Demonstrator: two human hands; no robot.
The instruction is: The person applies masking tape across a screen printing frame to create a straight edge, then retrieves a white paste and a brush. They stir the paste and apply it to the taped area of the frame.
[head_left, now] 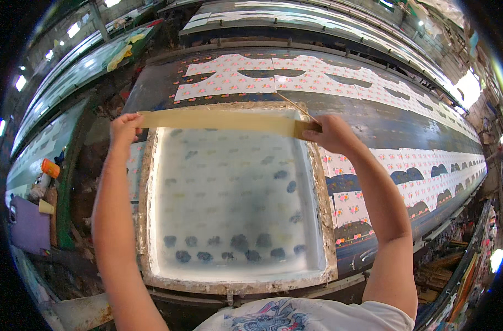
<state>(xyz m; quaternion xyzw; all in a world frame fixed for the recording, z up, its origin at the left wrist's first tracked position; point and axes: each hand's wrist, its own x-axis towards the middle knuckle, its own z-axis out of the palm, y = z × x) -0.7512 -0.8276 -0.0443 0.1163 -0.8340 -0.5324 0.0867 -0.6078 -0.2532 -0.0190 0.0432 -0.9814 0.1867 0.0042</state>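
A strip of tan packing tape [218,119] is stretched taut between my two hands, across the far end of a screen-printing frame [327,259]. The strip's left end is pinched in the closed fingers of my left hand [126,131]. My right hand [331,134] is closed on the other end, where the tape looks darker brown; whether a roll is there, I cannot tell. Under the tape, the frame's pale mesh [218,193] shows rows of dark blotches, largest along the near side. The frame's rim is worn and paint-stained. Beside my right hand lies a thin stick [295,105].
The frame lies on a long dark printing table [367,129] with flower-printed white cloth pieces [235,77] laid along it. At left are a green-edged table [69,182], an orange container [50,168], a pale cup [46,207] and a purple object [30,226].
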